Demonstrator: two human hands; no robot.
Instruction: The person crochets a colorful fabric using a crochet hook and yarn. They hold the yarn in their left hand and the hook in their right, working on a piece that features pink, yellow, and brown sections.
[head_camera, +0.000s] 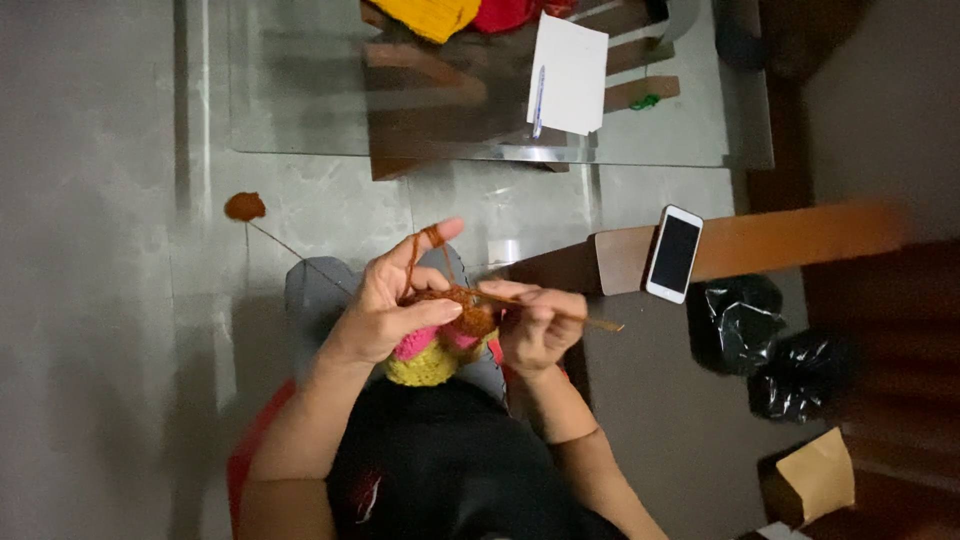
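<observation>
While yellow and pink rounds are complete, my left hand tensions brown yarn, pinching the crochet piece; my right hand grips the hook, brown round unfinished.

crochet piece — brown, pink, yellow

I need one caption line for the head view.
Left hand tensions brown yarn; right hand works hook into crochet piece.

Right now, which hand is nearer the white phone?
Right. The right hand, gripping the crochet hook, sits just left of the white phone in the picture. The left hand is farther off, beyond the crochet piece.
</observation>
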